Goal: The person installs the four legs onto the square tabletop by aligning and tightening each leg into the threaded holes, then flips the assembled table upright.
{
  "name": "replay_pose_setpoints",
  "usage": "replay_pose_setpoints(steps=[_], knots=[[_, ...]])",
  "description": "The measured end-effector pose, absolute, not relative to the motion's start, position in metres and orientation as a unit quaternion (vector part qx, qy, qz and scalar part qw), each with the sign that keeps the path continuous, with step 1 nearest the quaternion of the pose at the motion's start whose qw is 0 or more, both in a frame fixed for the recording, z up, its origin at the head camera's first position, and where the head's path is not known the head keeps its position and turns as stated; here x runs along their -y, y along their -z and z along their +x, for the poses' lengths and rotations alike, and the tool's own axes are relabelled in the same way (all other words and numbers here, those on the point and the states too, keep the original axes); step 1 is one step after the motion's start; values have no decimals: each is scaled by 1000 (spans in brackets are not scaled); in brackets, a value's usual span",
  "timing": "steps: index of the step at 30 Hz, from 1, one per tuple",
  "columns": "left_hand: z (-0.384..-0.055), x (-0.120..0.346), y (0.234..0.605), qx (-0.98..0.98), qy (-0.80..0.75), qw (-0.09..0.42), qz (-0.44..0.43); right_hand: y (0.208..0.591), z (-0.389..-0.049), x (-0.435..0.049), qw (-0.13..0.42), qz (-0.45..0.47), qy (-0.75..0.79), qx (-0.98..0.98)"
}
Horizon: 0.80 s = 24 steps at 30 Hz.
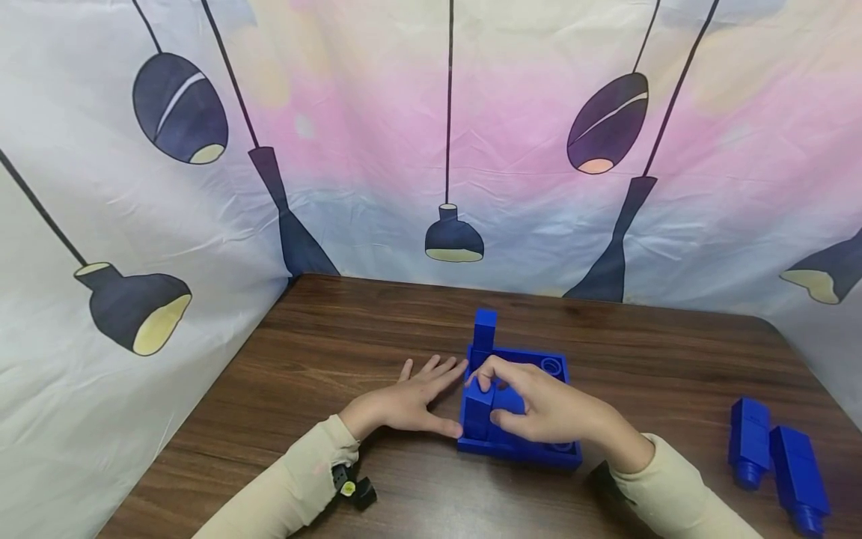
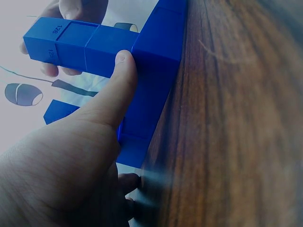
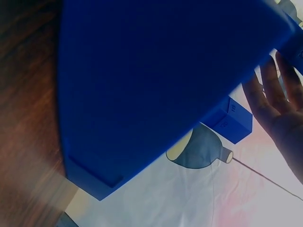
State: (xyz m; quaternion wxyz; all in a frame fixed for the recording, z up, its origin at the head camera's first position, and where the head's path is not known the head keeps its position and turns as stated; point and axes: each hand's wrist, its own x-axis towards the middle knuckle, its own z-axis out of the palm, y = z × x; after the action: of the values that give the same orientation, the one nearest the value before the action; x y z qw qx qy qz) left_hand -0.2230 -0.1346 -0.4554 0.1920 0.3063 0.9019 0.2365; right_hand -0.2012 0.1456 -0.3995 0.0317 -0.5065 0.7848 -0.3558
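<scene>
A shallow blue tray [image 1: 518, 452] with round rings in its right-hand corners lies on the table. One blue rectangular block [image 1: 477, 418] stands upright in its near left corner; the left wrist view shows raised digits on the block's upper end. My right hand [image 1: 548, 408] grips this block from above, index finger bent over the top and thumb at its right side. At the far left corner a second blue block [image 1: 484, 329] also stands upright. My left hand [image 1: 417, 400] spreads along the tray's left side, thumb and fingertips against it.
Two more blue blocks lie on the right of the wooden table [image 1: 323, 344]: one block [image 1: 749, 434] and another block [image 1: 799, 468], each with a round peg at its near end. A cloth [image 1: 377, 150] printed with lamps hangs behind the table.
</scene>
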Motion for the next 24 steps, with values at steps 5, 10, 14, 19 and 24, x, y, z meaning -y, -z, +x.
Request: replay_pose_setpoints(steps=[5,10,14,19,24], knots=[[-222,134,454,-903,-233,189,306,399,-200,-144,15,-506,351,-787],[-223,135,455,-898,-245,190,312,399,-200,-144,12,-505,352,-788],[-223,136,457,-894,-255,189,318,400,-200,-145,13,-500,350,-792],[-222,135,455,-894,-256,191,315,401,-200,-146,13,-500,349,-792],[-222,134,454,-895,-254,192,312,401,-200,-147,18,-493,349,-796]])
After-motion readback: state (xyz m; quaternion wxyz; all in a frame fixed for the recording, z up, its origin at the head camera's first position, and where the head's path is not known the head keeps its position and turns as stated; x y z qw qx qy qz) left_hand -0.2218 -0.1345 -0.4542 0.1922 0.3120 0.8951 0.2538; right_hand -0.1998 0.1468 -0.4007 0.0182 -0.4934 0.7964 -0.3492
